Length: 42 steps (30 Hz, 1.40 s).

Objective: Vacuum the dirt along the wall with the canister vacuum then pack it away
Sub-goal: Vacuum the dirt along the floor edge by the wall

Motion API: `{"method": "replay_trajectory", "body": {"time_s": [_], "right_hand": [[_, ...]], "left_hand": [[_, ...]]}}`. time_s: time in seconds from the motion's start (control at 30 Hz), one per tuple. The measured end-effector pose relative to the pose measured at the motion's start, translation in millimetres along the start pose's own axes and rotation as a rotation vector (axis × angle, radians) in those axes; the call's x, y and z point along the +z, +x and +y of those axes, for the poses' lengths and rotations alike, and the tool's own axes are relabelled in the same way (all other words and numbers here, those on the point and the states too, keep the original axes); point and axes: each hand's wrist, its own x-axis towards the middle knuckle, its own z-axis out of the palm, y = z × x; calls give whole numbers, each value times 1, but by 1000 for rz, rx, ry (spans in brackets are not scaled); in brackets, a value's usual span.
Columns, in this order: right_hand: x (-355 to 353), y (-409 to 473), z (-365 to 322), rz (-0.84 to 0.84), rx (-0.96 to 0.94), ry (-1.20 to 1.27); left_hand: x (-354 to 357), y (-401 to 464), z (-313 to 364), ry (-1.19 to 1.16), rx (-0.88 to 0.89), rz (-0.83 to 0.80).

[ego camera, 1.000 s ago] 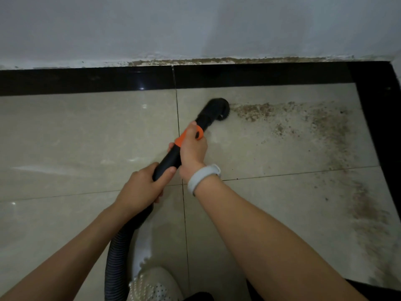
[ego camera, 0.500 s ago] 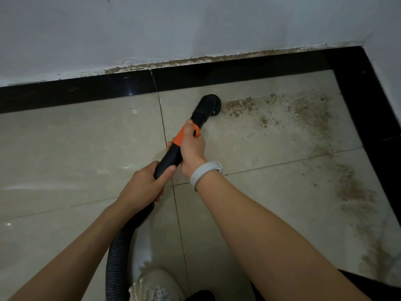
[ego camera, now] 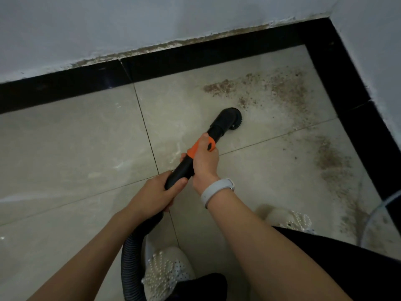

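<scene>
I hold a black vacuum wand [ego camera: 183, 168] with an orange collar [ego camera: 196, 148] in both hands. My right hand [ego camera: 205, 161] grips it at the collar, and my left hand [ego camera: 156, 194] grips the lower end where the ribbed hose [ego camera: 130, 263] begins. The round black brush nozzle [ego camera: 231, 118] rests on the beige tile just below a patch of brown dirt [ego camera: 219, 88]. More dirt [ego camera: 288, 90] spreads toward the corner and down the right side [ego camera: 332, 161]. The canister itself is out of view.
A white wall with a black tile border [ego camera: 195, 57] runs along the back and meets a second wall [ego camera: 373, 51] at the right corner. My shoes [ego camera: 167, 272] stand on the tiles below. A thin clear tube [ego camera: 377, 211] curves at the lower right.
The nozzle has pulled back from the dirt's left edge toward me, to just below the patch. The view swung so the right corner shows more fully. Both hands keep their grip.
</scene>
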Motion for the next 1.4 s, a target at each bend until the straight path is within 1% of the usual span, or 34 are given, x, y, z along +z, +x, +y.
{"method": "replay_trajectory", "body": {"time_s": [0.07,0.13,0.23,0.4,0.47,0.53,0.67,0.77,1.1,1.4], "right_hand": [[-5,-2,6,27,-25,21],[-2,-4,9,30,-29,20],[15,-3,6,-10,-23,-32],[60,9,-6,-178,63,-190],[76,14,-9,-226,74,-238],[87,19,-14,-261,70,-246],[94,31,-32,-246,86,-229],[86,38,-43,-216,97,-205],[44,36,-36,-138,75,-112],[-6,40,-42,18,29,4]], "left_hand": [[0,-2,-4,9,13,-37],[-1,-3,-8,18,13,-18],[-5,-2,-10,-11,-15,97],[-16,9,-12,-85,-102,329],[-22,16,-11,-138,-126,381],[-30,25,-8,-164,-132,394],[-42,44,5,-152,-103,357],[-39,53,14,-153,-89,313],[-14,44,13,-97,-35,206],[16,47,28,0,40,77]]}}
